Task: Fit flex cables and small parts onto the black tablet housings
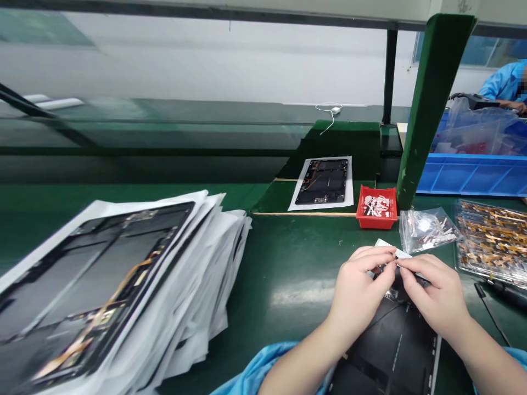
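Though tiny, piece [396,259] between fingers [385,258]

The person wears loose, bright blue sleeves [263,367] with rumpled folds, and no gloves.

The green bench [263,263] carries paper-layered black panels [119,263] at nine o'clock and a red bin [376,221] at one o'clock.
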The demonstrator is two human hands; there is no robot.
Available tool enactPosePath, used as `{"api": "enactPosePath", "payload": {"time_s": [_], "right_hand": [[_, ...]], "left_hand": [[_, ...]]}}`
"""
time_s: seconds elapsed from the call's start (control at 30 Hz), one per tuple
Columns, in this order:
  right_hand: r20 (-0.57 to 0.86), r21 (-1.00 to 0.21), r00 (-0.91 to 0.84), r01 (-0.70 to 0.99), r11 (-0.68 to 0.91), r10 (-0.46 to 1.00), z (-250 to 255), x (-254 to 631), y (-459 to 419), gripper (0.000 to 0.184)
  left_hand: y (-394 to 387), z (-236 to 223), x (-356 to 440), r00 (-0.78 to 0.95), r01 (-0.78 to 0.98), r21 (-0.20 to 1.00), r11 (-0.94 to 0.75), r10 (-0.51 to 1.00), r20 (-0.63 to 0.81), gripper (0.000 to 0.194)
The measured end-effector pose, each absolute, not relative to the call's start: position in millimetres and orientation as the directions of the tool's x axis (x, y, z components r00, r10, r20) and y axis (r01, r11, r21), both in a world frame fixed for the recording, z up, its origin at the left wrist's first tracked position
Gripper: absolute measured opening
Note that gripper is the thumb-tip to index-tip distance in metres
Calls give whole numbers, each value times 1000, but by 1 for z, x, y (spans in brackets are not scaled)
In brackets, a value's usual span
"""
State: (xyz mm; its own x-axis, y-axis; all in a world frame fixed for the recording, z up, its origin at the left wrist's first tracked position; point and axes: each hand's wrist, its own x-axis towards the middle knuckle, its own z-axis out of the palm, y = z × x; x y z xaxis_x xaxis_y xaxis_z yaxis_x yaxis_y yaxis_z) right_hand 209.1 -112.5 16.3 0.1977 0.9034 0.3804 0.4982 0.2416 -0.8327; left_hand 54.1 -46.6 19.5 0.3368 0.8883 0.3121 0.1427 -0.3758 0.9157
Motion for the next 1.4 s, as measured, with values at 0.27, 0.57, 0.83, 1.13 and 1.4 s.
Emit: {"api": "enactPosePath", "payload": {"time_s": [0.27, 0.57, 0.83, 1.13, 1.4], "right_hand": [[440, -776, 146, 558, 293, 886, 16, 209, -113, 21], [315, -866, 192, 458, 199, 930, 17, 207, -113, 19], [62, -971, 271, 238, -4, 960, 9, 208, -112, 17], [-74, -995, 277, 42, -89, 958, 12, 206, -108, 23], [-118, -993, 269, -44, -110, 956, 11, 206, -107, 26]], "left_hand": [[-48, 22, 54, 323, 124, 935, -332, 905, 279, 17], [-49, 23, 55, 301, 187, 946, -264, 932, 200, 15], [-48, 24, 57, 306, 217, 949, -228, 939, 155, 15], [-48, 23, 58, 306, 202, 963, -179, 946, 111, 16], [-47, 21, 58, 311, 151, 981, -118, 948, 66, 13]]}}
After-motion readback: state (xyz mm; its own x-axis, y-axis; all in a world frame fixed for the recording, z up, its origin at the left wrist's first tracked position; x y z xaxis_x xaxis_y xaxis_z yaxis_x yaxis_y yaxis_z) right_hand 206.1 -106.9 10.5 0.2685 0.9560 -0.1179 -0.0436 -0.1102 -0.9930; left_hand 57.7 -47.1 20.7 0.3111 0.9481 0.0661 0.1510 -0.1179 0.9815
